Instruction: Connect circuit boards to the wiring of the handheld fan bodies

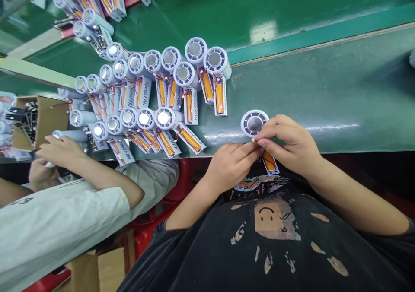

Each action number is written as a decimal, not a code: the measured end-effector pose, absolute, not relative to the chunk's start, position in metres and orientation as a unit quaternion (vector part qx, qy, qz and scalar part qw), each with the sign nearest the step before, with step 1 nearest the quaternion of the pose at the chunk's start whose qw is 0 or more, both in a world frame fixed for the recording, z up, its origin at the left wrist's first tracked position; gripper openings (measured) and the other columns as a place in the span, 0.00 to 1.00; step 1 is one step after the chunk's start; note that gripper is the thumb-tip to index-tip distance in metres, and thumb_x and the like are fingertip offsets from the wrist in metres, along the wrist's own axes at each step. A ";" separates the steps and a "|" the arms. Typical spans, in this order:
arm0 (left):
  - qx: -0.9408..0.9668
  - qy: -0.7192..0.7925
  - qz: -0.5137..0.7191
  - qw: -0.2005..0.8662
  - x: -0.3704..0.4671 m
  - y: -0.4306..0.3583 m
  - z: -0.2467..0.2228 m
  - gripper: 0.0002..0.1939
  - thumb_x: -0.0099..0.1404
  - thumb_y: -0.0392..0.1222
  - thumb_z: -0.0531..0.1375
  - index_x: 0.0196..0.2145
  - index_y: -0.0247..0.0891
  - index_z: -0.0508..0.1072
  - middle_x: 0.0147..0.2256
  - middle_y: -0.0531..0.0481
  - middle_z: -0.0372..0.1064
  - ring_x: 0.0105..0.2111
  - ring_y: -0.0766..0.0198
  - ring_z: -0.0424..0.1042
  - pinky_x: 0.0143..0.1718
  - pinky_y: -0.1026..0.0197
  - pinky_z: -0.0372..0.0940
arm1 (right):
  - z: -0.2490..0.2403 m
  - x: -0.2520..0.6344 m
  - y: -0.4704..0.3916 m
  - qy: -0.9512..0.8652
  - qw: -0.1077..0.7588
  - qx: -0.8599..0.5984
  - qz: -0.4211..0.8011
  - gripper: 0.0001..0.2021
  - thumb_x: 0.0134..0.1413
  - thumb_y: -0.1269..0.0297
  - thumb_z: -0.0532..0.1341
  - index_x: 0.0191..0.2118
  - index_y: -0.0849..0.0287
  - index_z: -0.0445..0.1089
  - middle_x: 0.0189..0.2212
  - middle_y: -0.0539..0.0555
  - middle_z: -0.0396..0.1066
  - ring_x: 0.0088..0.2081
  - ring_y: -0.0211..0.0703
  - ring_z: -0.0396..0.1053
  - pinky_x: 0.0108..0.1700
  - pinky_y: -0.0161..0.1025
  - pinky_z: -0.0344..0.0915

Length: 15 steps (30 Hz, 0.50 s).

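Observation:
A handheld fan body (254,123), pale lilac with a round silver disc in its ringed end, stands at the bench's front edge before me. Below it hangs its open handle (269,162) with an orange battery cell inside. My left hand (231,164) comes in from the left, fingers closed and tips pinched at a small white wire connector (253,140). From the right, my right hand (290,145) pinches thumb and forefinger at the same spot, touching the connector. The fingers hide most of the wires and the upper handle.
Several similar fans (183,74) with open handles and orange cells lie in rows to my left. Beyond them a co-worker's hand (63,151) is on another fan. A cardboard box (52,121) of small dark parts stands there. The green bench (308,89) stretches right.

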<state>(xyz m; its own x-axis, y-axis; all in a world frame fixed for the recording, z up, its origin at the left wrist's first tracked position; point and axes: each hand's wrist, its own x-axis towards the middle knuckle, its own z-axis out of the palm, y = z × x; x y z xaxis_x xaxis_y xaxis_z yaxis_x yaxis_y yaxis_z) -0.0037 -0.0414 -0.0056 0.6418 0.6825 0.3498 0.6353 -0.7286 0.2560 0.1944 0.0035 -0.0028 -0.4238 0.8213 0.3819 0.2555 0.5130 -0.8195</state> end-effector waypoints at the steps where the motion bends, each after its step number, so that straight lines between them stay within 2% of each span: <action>1: 0.903 0.366 0.217 0.055 -0.004 -0.041 -0.006 0.15 0.69 0.31 0.52 0.52 0.36 0.69 0.47 0.42 0.76 0.36 0.60 0.74 0.33 0.57 0.67 | -0.003 0.194 0.004 -0.764 0.407 -0.358 0.349 0.05 0.60 0.67 0.60 0.39 0.53 0.74 0.35 0.52 0.73 0.39 0.43 0.71 0.44 0.44 0.67; 5: 0.903 0.369 0.215 0.054 -0.004 -0.041 -0.007 0.15 0.69 0.31 0.51 0.52 0.36 0.68 0.47 0.42 0.76 0.35 0.60 0.74 0.32 0.57 0.66 | -0.003 0.193 0.003 -0.756 0.406 -0.379 0.345 0.05 0.59 0.65 0.61 0.38 0.53 0.75 0.35 0.52 0.73 0.39 0.44 0.70 0.44 0.45 0.67; 11: 0.931 0.320 0.176 0.019 -0.002 -0.038 -0.005 0.14 0.71 0.30 0.52 0.51 0.38 0.69 0.51 0.47 0.75 0.36 0.62 0.73 0.33 0.58 0.64 | 0.001 0.196 0.007 -0.653 0.437 -0.448 0.428 0.06 0.60 0.68 0.60 0.37 0.53 0.76 0.35 0.52 0.74 0.36 0.41 0.72 0.39 0.41 0.70; 13: 0.941 0.303 0.153 0.014 0.001 -0.037 -0.003 0.13 0.71 0.31 0.51 0.50 0.37 0.69 0.49 0.47 0.76 0.34 0.62 0.72 0.31 0.59 0.62 | 0.007 0.196 0.008 -0.703 0.411 -0.424 0.395 0.07 0.60 0.69 0.61 0.37 0.54 0.76 0.35 0.52 0.76 0.38 0.41 0.73 0.40 0.41 0.70; 15: 0.941 0.308 0.139 0.021 0.005 -0.037 0.000 0.12 0.72 0.32 0.51 0.49 0.36 0.70 0.42 0.46 0.78 0.33 0.62 0.72 0.30 0.59 0.61 | 0.013 0.197 0.008 -0.774 0.384 -0.364 0.348 0.08 0.61 0.70 0.59 0.39 0.55 0.76 0.35 0.53 0.76 0.38 0.42 0.73 0.41 0.42 0.69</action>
<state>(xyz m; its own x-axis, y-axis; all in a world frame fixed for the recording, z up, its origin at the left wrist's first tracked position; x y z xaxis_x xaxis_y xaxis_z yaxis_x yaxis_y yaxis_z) 0.0045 -0.0366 0.0003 0.7714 0.5854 0.2494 0.5738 -0.8094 0.1251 0.1967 0.0078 0.0126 -0.4403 0.8308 0.3405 0.2965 0.4925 -0.8182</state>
